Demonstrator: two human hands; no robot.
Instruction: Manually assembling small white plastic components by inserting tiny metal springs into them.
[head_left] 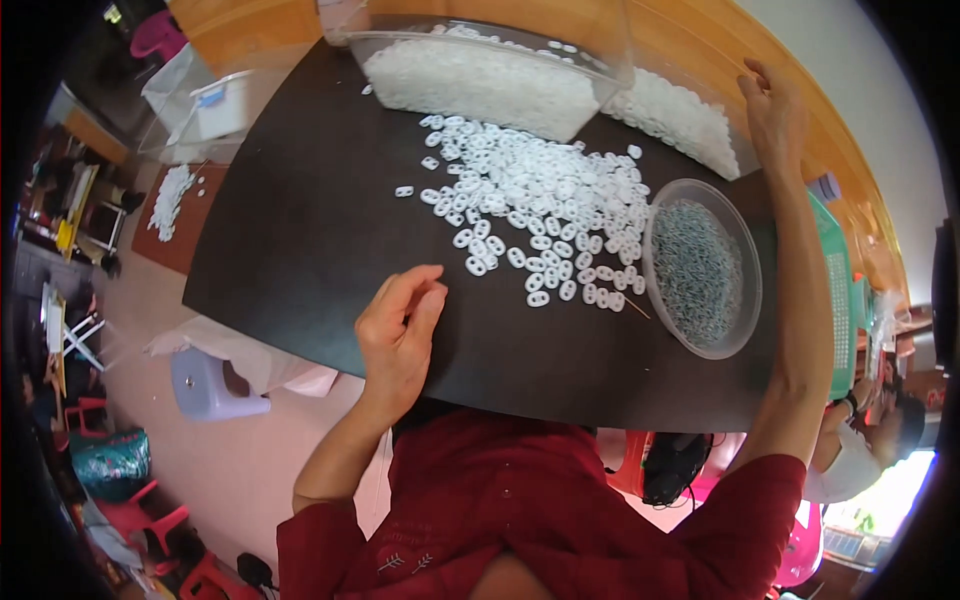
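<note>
**White pieces sit up and to the right of the left hand, right hand is way off at the far edge**

So the loose pile of small white plastic pieces (545, 205) is spread across the middle of the black table (310, 220), running roughly as a diagonal band from the upper left down toward the lower right. Its nearest stragglers end just up and to the right of the left hand (400, 330). That hand rests near the table's front edge, fingers curled loosely together with the thumb against them, and I can't see anything pinched in it. It's clearly the closer hand to the pile.

The right hand (775, 110) is stretched far out at the table's far right edge, fingers open and relaxed, holding nothing, next to a second heap of white pieces (680, 120) by the wooden rim.

Just right of the pile, touching its lower end, is a round clear bowl (745, 300) full of small grey metal bits. Behind the pile sits a big clear plastic bin (480, 70) loaded with more white pieces.

Open room: the whole left part of the table is bare dark surface, so there's plenty of space there. The right side is crowded.
</note>
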